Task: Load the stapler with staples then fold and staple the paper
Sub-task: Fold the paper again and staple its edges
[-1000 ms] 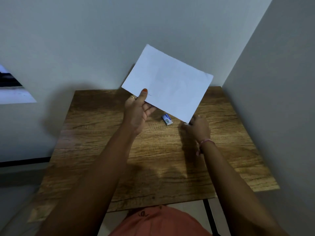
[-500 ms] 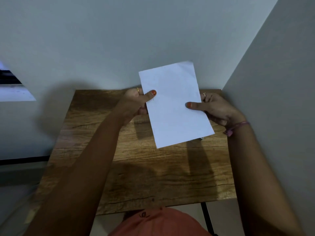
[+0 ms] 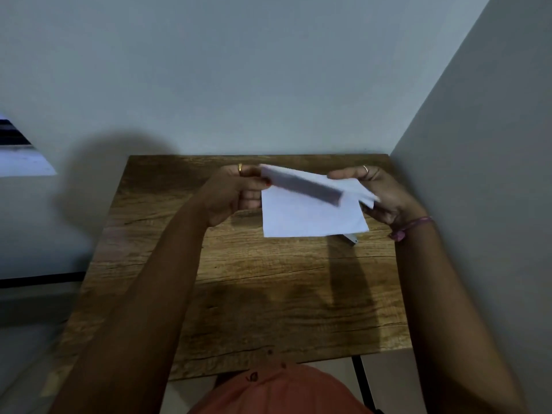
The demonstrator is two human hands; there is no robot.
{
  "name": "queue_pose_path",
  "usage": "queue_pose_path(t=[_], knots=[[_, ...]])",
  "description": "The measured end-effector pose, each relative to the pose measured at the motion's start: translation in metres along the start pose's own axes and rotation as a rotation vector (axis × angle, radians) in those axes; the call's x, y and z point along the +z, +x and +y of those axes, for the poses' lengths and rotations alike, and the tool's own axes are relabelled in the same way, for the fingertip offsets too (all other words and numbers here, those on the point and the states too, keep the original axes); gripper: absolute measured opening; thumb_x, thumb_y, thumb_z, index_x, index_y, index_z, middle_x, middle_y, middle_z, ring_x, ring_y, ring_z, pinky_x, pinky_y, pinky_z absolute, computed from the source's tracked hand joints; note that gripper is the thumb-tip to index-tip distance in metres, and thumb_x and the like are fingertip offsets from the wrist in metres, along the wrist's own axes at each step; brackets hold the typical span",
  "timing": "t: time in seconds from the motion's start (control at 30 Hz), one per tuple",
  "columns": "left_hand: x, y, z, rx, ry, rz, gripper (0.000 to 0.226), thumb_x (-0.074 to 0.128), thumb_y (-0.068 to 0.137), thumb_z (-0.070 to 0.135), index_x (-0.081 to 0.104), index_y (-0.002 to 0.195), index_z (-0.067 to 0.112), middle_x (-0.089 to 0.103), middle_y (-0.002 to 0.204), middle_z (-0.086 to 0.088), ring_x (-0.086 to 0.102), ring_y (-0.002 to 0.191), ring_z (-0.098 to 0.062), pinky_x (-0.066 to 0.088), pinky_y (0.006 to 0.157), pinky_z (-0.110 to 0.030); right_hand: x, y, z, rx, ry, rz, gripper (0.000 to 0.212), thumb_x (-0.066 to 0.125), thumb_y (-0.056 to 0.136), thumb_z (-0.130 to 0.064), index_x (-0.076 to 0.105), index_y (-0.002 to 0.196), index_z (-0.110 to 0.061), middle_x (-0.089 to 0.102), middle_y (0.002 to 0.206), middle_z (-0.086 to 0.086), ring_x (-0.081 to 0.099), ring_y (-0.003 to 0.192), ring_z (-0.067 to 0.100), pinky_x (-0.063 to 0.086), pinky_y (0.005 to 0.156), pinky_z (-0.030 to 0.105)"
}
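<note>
Two bare hands hold a white sheet of paper point(image 3: 310, 216) above the brown wood-grain desk point(image 3: 254, 288) at frame centre, its top edge bent over toward the viewer. The left hand point(image 3: 236, 192) pinches the sheet's left edge; the right hand point(image 3: 379, 195) grips the right. The fold looks half made, uncreased, with stapling seemingly still ahead. A small pale object point(image 3: 351, 238), possibly the stapler, peeks from under the paper's lower right corner. Walls hem the desk's far and right edges; bare wood lies toward the bottom of the frame.
</note>
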State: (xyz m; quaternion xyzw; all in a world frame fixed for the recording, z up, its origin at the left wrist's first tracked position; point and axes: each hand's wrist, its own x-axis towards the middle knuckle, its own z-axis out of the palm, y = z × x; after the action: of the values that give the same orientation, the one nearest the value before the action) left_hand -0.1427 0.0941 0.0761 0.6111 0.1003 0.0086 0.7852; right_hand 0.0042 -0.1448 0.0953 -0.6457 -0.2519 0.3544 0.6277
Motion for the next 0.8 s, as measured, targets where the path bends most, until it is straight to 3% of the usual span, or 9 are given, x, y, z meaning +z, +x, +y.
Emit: queue_pose_path(t=[0.1, 0.27, 0.4, 0.47, 0.6, 0.8], knots=[[-0.003, 0.002, 0.001, -0.019, -0.039, 0.02, 0.038, 0.049, 0.09, -0.003, 0.079, 0.083, 0.019, 0.076, 0.081, 0.002, 0.069, 0.064, -0.006, 0.053, 0.05, -0.017, 0.002, 0.001, 0.002, 0.022, -0.033, -0.027, 0.041, 0.052, 0.088, 0.005, 0.078, 0.071, -0.021, 0.076, 0.079, 0.002, 0.071, 0.07, 0.011, 0.055, 0.056, 0.019], [-0.004, 0.003, 0.001, -0.043, -0.06, 0.033, 0.036, 0.048, 0.09, -0.002, 0.078, 0.079, 0.016, 0.077, 0.088, -0.002, 0.072, 0.072, -0.009, 0.056, 0.055, -0.019, 0.002, 0.002, 0.003, 0.005, -0.047, -0.031, 0.038, 0.054, 0.088, 0.005, 0.078, 0.069, -0.018, 0.076, 0.079, 0.003, 0.071, 0.07, 0.014, 0.055, 0.054, 0.02], [-0.004, 0.004, 0.005, -0.079, -0.106, 0.004, 0.034, 0.041, 0.09, 0.007, 0.076, 0.092, 0.01, 0.075, 0.097, -0.01, 0.072, 0.081, -0.015, 0.057, 0.059, -0.021, 0.0, 0.001, 0.002, -0.007, -0.063, -0.009, 0.039, 0.053, 0.088, 0.007, 0.078, 0.069, -0.017, 0.076, 0.078, 0.003, 0.072, 0.071, 0.014, 0.054, 0.054, 0.019], [-0.001, 0.003, 0.007, -0.086, -0.097, 0.0, 0.028, 0.046, 0.09, 0.013, 0.071, 0.1, 0.006, 0.075, 0.095, -0.011, 0.072, 0.08, -0.016, 0.056, 0.057, -0.02, -0.001, 0.0, 0.003, -0.007, -0.076, -0.011, 0.039, 0.052, 0.089, 0.006, 0.078, 0.07, -0.017, 0.076, 0.081, 0.003, 0.072, 0.074, 0.016, 0.056, 0.057, 0.021], [0.011, 0.006, 0.004, -0.029, -0.007, 0.138, 0.015, 0.064, 0.087, 0.003, 0.067, 0.101, 0.007, 0.075, 0.075, 0.001, 0.068, 0.059, -0.003, 0.052, 0.05, -0.014, -0.002, 0.0, 0.006, -0.004, -0.073, -0.009, 0.038, 0.052, 0.09, 0.003, 0.078, 0.072, -0.019, 0.076, 0.082, 0.001, 0.071, 0.074, 0.013, 0.056, 0.057, 0.021], [0.013, 0.008, 0.002, -0.027, -0.064, 0.222, 0.027, 0.072, 0.08, 0.002, 0.064, 0.105, 0.007, 0.076, 0.093, -0.006, 0.073, 0.088, -0.02, 0.059, 0.06, -0.025, -0.009, -0.004, 0.014, 0.046, 0.147, -0.037, 0.038, 0.044, 0.094, 0.001, 0.078, 0.088, -0.015, 0.076, 0.091, 0.004, 0.072, 0.079, 0.011, 0.056, 0.058, 0.019]])
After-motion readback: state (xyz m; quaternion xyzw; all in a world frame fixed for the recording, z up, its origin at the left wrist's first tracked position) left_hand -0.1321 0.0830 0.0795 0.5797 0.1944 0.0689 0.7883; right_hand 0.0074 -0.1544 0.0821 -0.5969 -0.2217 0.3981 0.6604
